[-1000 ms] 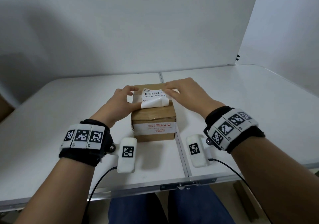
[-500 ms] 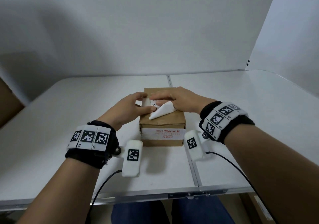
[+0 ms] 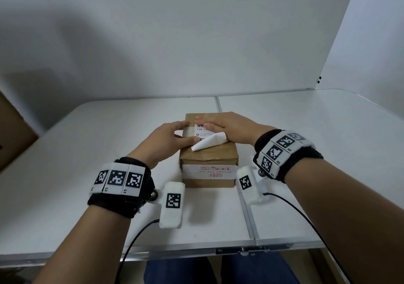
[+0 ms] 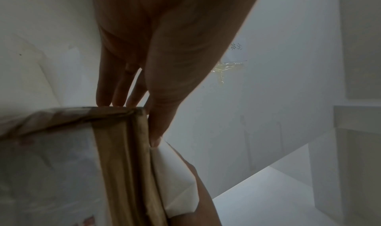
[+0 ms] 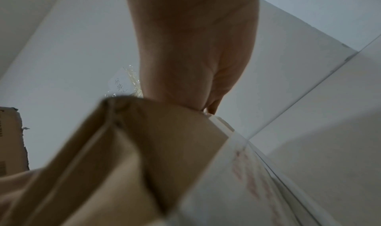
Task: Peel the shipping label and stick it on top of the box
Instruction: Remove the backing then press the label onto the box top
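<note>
The label (image 3: 204, 131) lies on top of the box (image 3: 208, 163) at mid-tabletop (image 3: 87, 152), its 5 o'clock corner curled up white. It looks thin, limp and sticky, so it will likely crease or cling to itself. Take it by the lifted corner. The right hand (image 3: 227, 126) presses it flat with straight fingers. The left hand (image 3: 168, 139), fingers extended, steadies the box's 9 o'clock edge, thumb beside the curl.
</note>
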